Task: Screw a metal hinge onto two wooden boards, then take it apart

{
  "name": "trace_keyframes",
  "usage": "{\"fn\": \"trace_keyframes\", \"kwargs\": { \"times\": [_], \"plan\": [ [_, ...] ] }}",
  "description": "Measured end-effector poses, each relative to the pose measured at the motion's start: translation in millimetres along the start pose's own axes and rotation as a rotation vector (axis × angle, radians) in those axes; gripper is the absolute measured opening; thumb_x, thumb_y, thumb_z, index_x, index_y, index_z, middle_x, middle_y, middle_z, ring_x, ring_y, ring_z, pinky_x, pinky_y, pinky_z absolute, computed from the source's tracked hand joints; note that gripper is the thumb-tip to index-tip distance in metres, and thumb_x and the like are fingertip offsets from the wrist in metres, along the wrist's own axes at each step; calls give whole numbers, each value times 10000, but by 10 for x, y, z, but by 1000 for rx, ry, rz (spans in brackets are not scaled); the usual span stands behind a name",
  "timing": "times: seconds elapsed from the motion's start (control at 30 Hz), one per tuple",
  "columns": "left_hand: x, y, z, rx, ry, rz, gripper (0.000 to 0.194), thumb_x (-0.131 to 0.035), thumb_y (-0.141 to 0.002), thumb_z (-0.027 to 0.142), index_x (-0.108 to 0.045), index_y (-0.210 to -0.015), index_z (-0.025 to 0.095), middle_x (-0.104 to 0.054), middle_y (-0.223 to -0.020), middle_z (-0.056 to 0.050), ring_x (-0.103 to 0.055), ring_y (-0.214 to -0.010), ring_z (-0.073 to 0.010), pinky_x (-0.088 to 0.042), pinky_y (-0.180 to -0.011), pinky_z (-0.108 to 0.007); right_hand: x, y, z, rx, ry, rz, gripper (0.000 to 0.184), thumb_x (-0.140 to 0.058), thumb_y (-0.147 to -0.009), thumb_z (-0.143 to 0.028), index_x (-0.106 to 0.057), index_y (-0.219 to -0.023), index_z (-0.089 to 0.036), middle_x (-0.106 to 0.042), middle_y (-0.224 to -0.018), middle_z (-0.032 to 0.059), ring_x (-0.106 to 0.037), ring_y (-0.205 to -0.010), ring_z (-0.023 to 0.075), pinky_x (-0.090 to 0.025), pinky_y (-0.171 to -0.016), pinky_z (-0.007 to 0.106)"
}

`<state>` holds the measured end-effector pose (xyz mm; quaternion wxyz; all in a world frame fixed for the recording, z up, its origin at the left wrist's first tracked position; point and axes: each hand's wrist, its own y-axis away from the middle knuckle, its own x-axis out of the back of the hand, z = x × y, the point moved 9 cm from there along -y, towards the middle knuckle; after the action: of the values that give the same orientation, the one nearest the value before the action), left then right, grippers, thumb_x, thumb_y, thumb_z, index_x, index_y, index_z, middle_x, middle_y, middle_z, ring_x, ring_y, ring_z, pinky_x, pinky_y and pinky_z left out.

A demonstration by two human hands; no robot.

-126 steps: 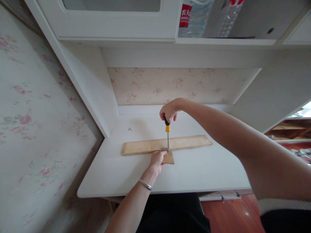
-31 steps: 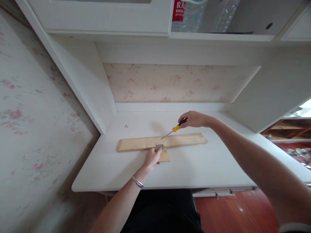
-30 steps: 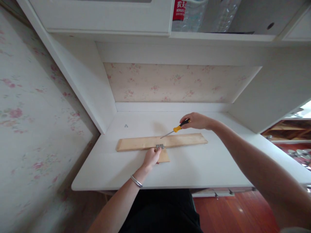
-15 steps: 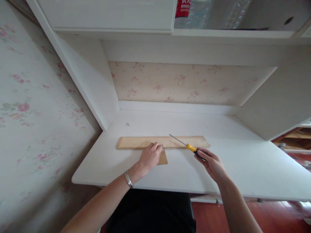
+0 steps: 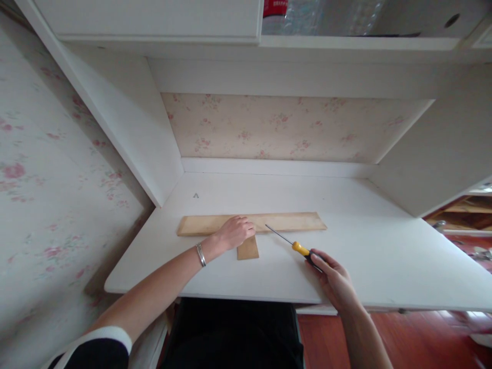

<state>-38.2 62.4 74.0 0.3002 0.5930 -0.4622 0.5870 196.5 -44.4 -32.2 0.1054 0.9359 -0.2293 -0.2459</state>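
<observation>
A long wooden board (image 5: 288,222) lies flat on the white desk (image 5: 384,256), running from side to side. A small wooden piece (image 5: 248,249) sits just below the middle of the board, touching its near edge.

The left hand (image 5: 234,231) rests on top of the board, right where the small piece meets it. Its fingers are curled down and press on the wood, and they cover the spot where the two pieces join. It is not wrapped around anything. A silver bracelet (image 5: 200,254) sits on the wrist, on the near side of the board.

The right hand (image 5: 335,277) is near the front edge of the desk, below the right part of the board and well apart from it. It holds a screwdriver (image 5: 292,244) by the black end of the handle, with the fingers closed around it. The yellow part of the handle sticks out from the hand. The thin metal shaft points up and to the left, toward the board. The tip ends just below the board, a little to the right of the left hand. I cannot tell if the screwdriver lies on the desk or is just above it.

A tiny dark thing (image 5: 196,195) lies on the desk behind the left end of the board. Water bottles (image 5: 292,11) stand on the shelf high above the board.
</observation>
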Motion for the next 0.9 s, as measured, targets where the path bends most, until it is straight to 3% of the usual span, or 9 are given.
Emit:
{"fn": "trace_keyframes", "kwargs": {
  "times": [0.13, 0.3, 0.47, 0.6, 0.77, 0.9],
  "plan": [
    [9, -46, -33, 22, 17, -7, 154, -497, -905, 163, -629, -826, 176, -617, -820, -31, -558, -822, -179, -428, -720, -300, -67, 24, 19, 7, 15, -47, 318, -841, -629, -270, -714, -906, -178, -666, -972, 36, -603, -931, 180, -518, -851, 221],
    [-28, -36, -156, 178, 61, -18, 233, -431, -947, 258, -608, -826, 166, -618, -857, -48, -585, -809, -185, -446, -708, -297, -65, 28, 27, -5, 20, -38, 315, -840, -629, -283, -713, -897, -175, -664, -978, 35, -599, -940, 184, -520, -842, 215],
    [-91, 20, -342, 356, 247, 6, 297, -392, -959, 333, -596, -803, 185, -619, -895, -36, -590, -788, -161, -440, -700, -269, -47, 30, 32, -5, 8, -24, 319, -846, -616, -282, -714, -886, -173, -665, -963, 34, -606, -915, 182, -529, -827, 218],
    [-23, 33, -518, 433, 381, 76, 296, -396, -952, 328, -609, -801, 187, -622, -872, -36, -589, -799, -159, -434, -722, -261, -60, 41, 19, 8, 8, -20, 313, -848, -609, -283, -715, -869, -173, -666, -945, 33, -609, -902, 183, -538, -811, 224],
    [186, 164, -920, 519, 389, 200, 282, -413, -935, 327, -622, -822, 175, -625, -862, -49, -581, -829, -172, -430, -749, -270, -10, 53, -17, 32, -16, 48, 285, -851, -592, -308, -710, -804, -179, -656, -872, 11, -608, -847, 170, -554, -718, 190],
    [150, 457, -1418, 652, 283, 215, 261, -441, -918, 329, -635, -837, 174, -627, -872, -44, -577, -846, -177, -428, -772, -272, 64, 59, -21, 40, -66, 105, 278, -853, -584, -309, -709, -782, -177, -643, -851, 7, -600, -793, 151, -551, -625, 150]
  ]
}}
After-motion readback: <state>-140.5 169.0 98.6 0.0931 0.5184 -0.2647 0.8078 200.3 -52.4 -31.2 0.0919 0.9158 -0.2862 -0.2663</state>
